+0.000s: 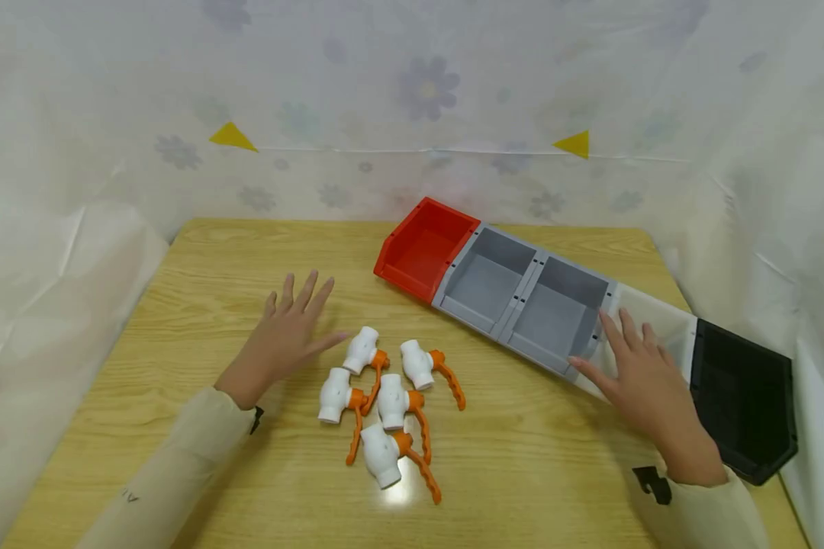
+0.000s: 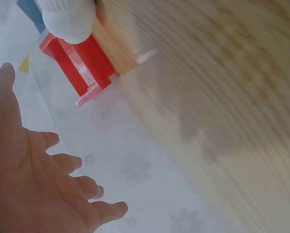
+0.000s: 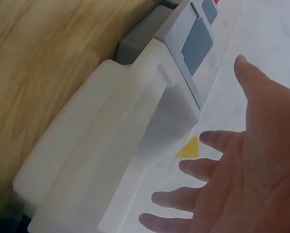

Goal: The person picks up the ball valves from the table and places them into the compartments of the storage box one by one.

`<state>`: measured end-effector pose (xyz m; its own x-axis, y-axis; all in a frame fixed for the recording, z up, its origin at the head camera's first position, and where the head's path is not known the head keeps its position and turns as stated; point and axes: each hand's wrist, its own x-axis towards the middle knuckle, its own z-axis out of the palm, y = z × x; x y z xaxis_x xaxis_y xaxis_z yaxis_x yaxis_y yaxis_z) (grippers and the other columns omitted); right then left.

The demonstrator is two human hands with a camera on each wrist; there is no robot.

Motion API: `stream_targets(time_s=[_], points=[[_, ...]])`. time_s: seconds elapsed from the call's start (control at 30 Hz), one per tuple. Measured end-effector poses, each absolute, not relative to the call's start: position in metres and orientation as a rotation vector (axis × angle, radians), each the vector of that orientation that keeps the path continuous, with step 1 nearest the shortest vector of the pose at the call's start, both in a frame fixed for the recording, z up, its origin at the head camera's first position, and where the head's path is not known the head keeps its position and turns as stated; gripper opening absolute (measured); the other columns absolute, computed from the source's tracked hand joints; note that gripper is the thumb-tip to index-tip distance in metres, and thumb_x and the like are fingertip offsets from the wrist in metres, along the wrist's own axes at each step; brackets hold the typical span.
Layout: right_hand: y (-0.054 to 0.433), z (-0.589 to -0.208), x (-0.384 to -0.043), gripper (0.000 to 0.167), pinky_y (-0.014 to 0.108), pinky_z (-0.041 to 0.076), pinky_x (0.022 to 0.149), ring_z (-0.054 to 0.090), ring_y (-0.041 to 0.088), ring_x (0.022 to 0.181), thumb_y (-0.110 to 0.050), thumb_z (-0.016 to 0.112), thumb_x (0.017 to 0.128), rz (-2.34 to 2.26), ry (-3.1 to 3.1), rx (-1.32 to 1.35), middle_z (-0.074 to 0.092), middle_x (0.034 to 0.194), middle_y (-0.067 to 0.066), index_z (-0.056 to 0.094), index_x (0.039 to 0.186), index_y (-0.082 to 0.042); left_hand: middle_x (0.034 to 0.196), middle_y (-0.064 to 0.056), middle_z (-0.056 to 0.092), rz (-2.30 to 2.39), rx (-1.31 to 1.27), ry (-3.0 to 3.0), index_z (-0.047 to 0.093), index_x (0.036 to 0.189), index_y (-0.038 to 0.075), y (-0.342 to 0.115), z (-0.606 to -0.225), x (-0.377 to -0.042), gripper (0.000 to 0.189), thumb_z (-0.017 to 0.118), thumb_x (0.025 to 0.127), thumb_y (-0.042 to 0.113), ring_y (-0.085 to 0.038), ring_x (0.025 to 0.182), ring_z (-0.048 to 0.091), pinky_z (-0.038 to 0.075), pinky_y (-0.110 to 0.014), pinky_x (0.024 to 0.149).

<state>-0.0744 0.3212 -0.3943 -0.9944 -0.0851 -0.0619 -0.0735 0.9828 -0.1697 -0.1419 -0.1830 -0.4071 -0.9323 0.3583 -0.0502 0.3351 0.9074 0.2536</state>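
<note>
Several white valves with orange handles lie grouped on the wooden table, among them a front valve (image 1: 381,456) and a right-hand valve (image 1: 419,366). My left hand (image 1: 283,339), fingers spread, is just left of the group and holds nothing; its palm (image 2: 33,179) shows in the left wrist view, with part of a white valve (image 2: 70,19) at the top. My right hand (image 1: 642,377), also spread and holding nothing, is over the white bin (image 1: 666,316) at the right of a bin row. In the right wrist view, the right hand (image 3: 261,165) appears beside the white bin (image 3: 101,141).
The joined row of bins runs diagonally across the table (image 1: 247,252): a red bin (image 1: 429,244), two grey bins (image 1: 487,278), the white one and a black bin (image 1: 741,396) at the right edge. A flowered sheet (image 1: 371,91) with yellow triangles hangs behind.
</note>
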Motion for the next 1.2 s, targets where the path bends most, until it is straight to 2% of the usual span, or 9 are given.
stream_targets(time_s=[0.23, 0.37, 0.47, 0.53, 0.6, 0.77, 0.83, 1.03, 1.2], points=[[0.331, -0.395, -0.069, 0.092, 0.078, 0.025, 0.106, 0.021, 0.064, 0.142, -0.065, 0.049, 0.096, -0.243, 3.067, -0.091, 0.011, 0.166, 0.030, 0.014, 0.162, -0.010, 0.171, -0.013, 0.002, 0.394, 0.616, 2.961, 0.003, 0.163, 0.021, -0.170, -0.409, -0.153, 0.093, 0.040, 0.096, 0.072, -0.049, 0.155, 0.002, 0.017, -0.068, 0.120], [0.338, -0.394, -0.067, 0.087, 0.074, 0.040, 0.092, 0.035, 0.062, 0.137, -0.060, 0.050, 0.098, -0.249, 3.104, -0.088, 0.018, 0.164, 0.032, 0.021, 0.160, -0.007, 0.171, -0.011, 0.000, 0.462, 0.672, 2.930, 0.004, 0.163, 0.019, -0.165, -0.410, -0.159, 0.089, 0.038, 0.098, 0.069, -0.045, 0.156, 0.006, 0.022, -0.063, 0.121], [0.344, -0.394, -0.065, 0.082, 0.071, 0.042, 0.087, 0.040, 0.061, 0.132, -0.057, 0.050, 0.100, -0.277, 3.109, -0.073, 0.022, 0.162, 0.032, 0.027, 0.158, -0.005, 0.171, -0.012, 0.004, 0.530, 0.719, 2.920, 0.010, 0.163, 0.017, -0.162, -0.409, -0.164, 0.083, 0.042, 0.101, 0.062, -0.042, 0.151, 0.031, 0.038, -0.059, 0.114], [0.347, -0.394, -0.065, 0.078, 0.072, 0.041, 0.091, 0.043, 0.060, 0.129, -0.055, 0.051, 0.100, -0.286, 3.125, -0.075, 0.027, 0.160, 0.033, 0.033, 0.156, -0.003, 0.171, -0.010, 0.009, 0.557, 0.750, 2.919, 0.013, 0.163, 0.017, -0.160, -0.409, -0.167, 0.078, 0.045, 0.103, 0.054, -0.040, 0.139, 0.049, 0.049, -0.055, 0.104], [0.350, -0.394, -0.064, 0.075, 0.074, 0.037, 0.096, 0.042, 0.060, 0.130, -0.052, 0.052, 0.101, -0.299, 3.143, -0.073, 0.033, 0.156, 0.035, 0.037, 0.153, 0.000, 0.170, -0.009, 0.018, 0.578, 0.781, 2.922, 0.017, 0.163, 0.017, -0.157, -0.408, -0.169, 0.072, 0.046, 0.104, 0.048, -0.038, 0.131, 0.058, 0.052, -0.053, 0.098], [0.356, -0.394, -0.061, 0.064, 0.075, 0.034, 0.098, 0.043, 0.061, 0.124, -0.041, 0.056, 0.101, -0.395, 3.233, -0.031, 0.046, 0.145, 0.037, 0.047, 0.145, 0.004, 0.157, -0.011, 0.047, 0.594, 0.870, 2.942, 0.030, 0.159, 0.017, -0.151, -0.403, -0.173, 0.059, 0.043, 0.107, 0.042, -0.032, 0.134, 0.057, 0.050, -0.051, 0.105], [0.358, -0.394, -0.060, 0.059, 0.075, 0.033, 0.098, 0.043, 0.060, 0.124, -0.037, 0.057, 0.101, -0.437, 3.265, -0.012, 0.049, 0.143, 0.037, 0.049, 0.143, 0.004, 0.152, -0.011, 0.053, 0.582, 0.899, 2.960, 0.036, 0.156, 0.015, -0.148, -0.401, -0.174, 0.056, 0.043, 0.107, 0.041, -0.032, 0.131, 0.059, 0.051, -0.051, 0.104], [0.363, -0.398, -0.059, 0.053, 0.077, 0.030, 0.099, 0.038, 0.060, 0.128, -0.030, 0.055, 0.102, -0.488, 3.284, 0.096, 0.047, 0.145, 0.035, 0.050, 0.141, 0.006, 0.150, -0.010, 0.055, 0.548, 0.954, 2.989, 0.043, 0.152, 0.015, -0.136, -0.390, -0.179, 0.052, 0.047, 0.106, 0.038, -0.030, 0.129, 0.060, 0.053, -0.048, 0.101], [0.369, -0.404, -0.059, 0.055, 0.079, 0.027, 0.100, 0.032, 0.061, 0.134, -0.029, 0.052, 0.103, -0.505, 3.285, 0.233, 0.036, 0.153, 0.036, 0.045, 0.144, 0.007, 0.148, -0.010, 0.056, 0.534, 1.043, 3.016, 0.047, 0.149, 0.012, -0.118, -0.381, -0.188, 0.050, 0.051, 0.105, 0.037, -0.029, 0.130, 0.060, 0.052, -0.046, 0.104]])
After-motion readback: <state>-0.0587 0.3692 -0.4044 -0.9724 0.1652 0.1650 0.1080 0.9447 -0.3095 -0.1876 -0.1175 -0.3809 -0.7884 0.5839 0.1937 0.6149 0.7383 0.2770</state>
